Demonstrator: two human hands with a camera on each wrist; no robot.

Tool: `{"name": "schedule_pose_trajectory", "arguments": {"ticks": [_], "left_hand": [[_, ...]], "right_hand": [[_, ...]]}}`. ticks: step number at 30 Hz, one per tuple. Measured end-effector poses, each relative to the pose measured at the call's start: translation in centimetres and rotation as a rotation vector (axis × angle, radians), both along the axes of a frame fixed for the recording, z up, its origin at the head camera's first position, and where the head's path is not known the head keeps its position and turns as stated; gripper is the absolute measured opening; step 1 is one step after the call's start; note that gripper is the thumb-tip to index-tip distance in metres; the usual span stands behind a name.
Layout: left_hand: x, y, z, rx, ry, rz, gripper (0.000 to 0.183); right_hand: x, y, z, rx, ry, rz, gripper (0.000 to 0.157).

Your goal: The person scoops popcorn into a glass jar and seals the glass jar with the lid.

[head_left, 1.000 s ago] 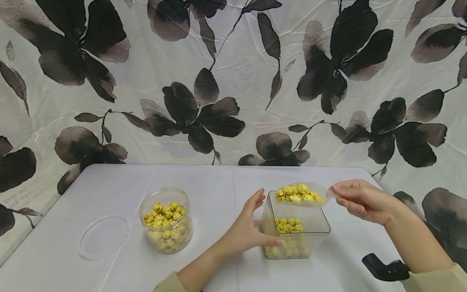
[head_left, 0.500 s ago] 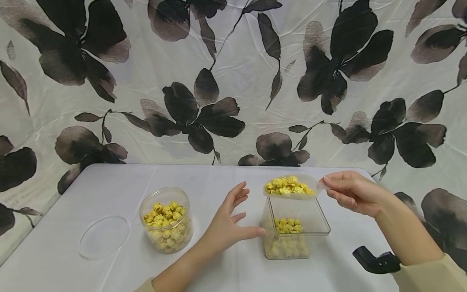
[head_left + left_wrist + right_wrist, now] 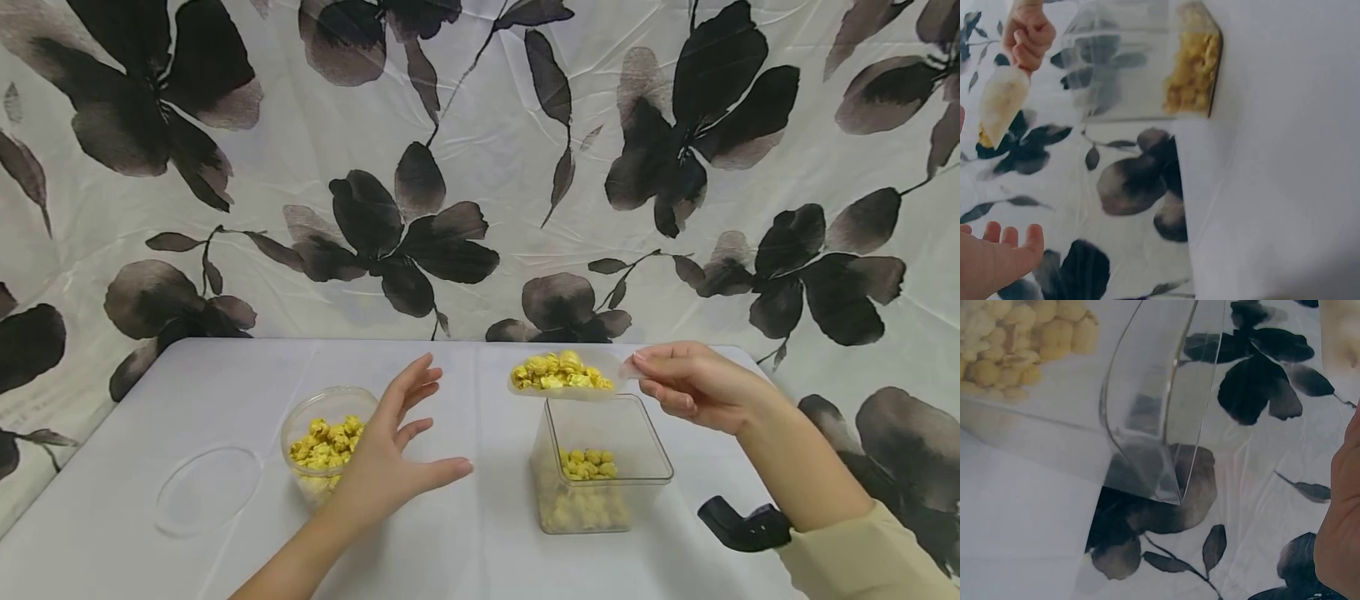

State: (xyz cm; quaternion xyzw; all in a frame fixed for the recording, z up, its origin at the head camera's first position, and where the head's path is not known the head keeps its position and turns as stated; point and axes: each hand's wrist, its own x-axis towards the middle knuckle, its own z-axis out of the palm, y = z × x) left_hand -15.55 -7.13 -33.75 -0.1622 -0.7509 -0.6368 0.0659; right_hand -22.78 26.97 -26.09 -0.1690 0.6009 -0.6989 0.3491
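Observation:
Between its thumb and fingers, my right hand [image 3: 701,387] pinches the handle of a translucent scoop [image 3: 602,367]. Yellow popcorn [image 3: 561,371] is heaped in the scoop, which hovers above the back edge of a clear square container [image 3: 652,450]. More popcorn lies in the bottom of that container. My left hand [image 3: 386,458], fingers spread and holding nothing, is in the air and partly covers a round clear jar [image 3: 298,483] of popcorn. In the left wrist view the scoop [image 3: 1004,100] points down from the right hand [image 3: 1029,40], apart from the square container [image 3: 1113,69].
A clear round lid [image 3: 208,492] lies flat on the white-covered table [image 3: 442,550], left of the jar. Behind the table hangs a floral cloth [image 3: 480,167]. A black strap-like piece [image 3: 742,525] sits by the right sleeve [image 3: 847,533].
My left hand has left the square container and moved left, in front of the jar. My right hand has carried the loaded scoop left and slightly up.

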Motion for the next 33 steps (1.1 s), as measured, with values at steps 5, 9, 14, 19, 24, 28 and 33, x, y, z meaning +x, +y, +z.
{"name": "schedule_pose_trajectory", "arguments": {"ticks": [5,9,14,19,24,28,33], "left_hand": [[0.5,-2.6,0.6,-0.061,0.077,0.08,0.104],[1.1,-4.5,0.7,-0.115,0.114,0.142,0.107],[1.7,-7.2,0.1,-0.142,0.158,0.197,0.111],[2.1,-9.8,-0.9,-0.181,0.204,0.244,0.115],[2.1,-11.6,-2.2,-0.265,0.173,0.321,0.115],[1.7,-12.5,-3.2,-0.308,0.086,0.315,0.115],[1.2,-13.1,-4.1,-0.308,0.006,0.233,0.113]], "right_hand": [[-0.1,-1.4,0.2,0.031,-0.012,-0.05,0.017],[-0.2,-2.4,0.1,0.041,-0.031,-0.068,0.016],[-0.4,-3.8,-0.2,0.068,-0.019,-0.063,0.018],[-0.7,-5.3,-0.4,0.085,-0.012,-0.065,0.023],[-1.0,-7.2,-0.5,0.098,0.004,-0.067,0.029],[-1.2,-8.7,-0.5,0.113,-0.001,-0.076,0.029],[-1.5,-10.7,-0.2,0.132,0.011,-0.078,0.027]]}}
